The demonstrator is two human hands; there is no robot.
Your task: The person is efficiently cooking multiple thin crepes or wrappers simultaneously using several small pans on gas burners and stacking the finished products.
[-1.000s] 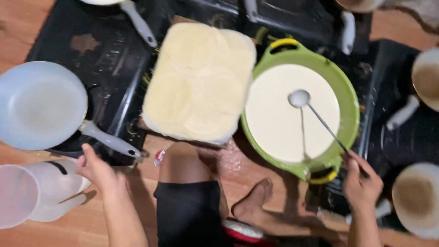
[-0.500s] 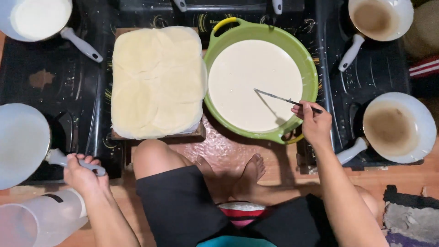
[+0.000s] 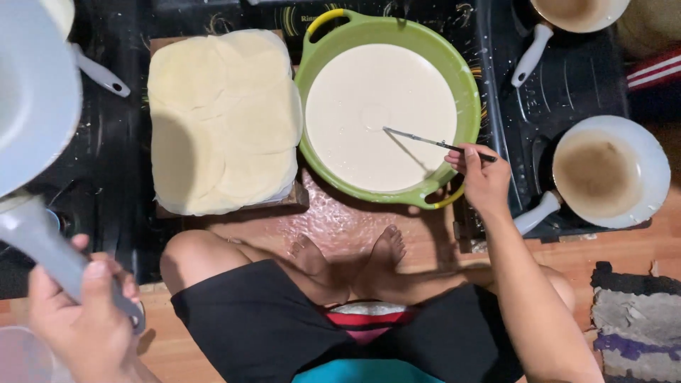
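Note:
My left hand [image 3: 89,315] grips the grey handle of a pale blue-white frying pan [image 3: 28,92], lifted up close at the left edge of view. My right hand [image 3: 482,177] holds the thin metal handle of a ladle [image 3: 425,142] whose bowl is sunk in white batter inside a green basin [image 3: 468,78] with yellow handles. Between the two, a stack of thin pale flat wrappers [image 3: 223,120] lies on a board. My crossed legs in black shorts sit below.
Black stove tops flank the basin. A white pan with a browned inside [image 3: 610,174] sits at the right, another [image 3: 578,10] at the top right, and a pan handle [image 3: 103,71] shows at the upper left. A rug [image 3: 635,326] lies at the lower right on the wooden floor.
My left hand has lifted the pale pan off the left stove, up toward the camera. My right hand has dipped the ladle's bowl into the batter.

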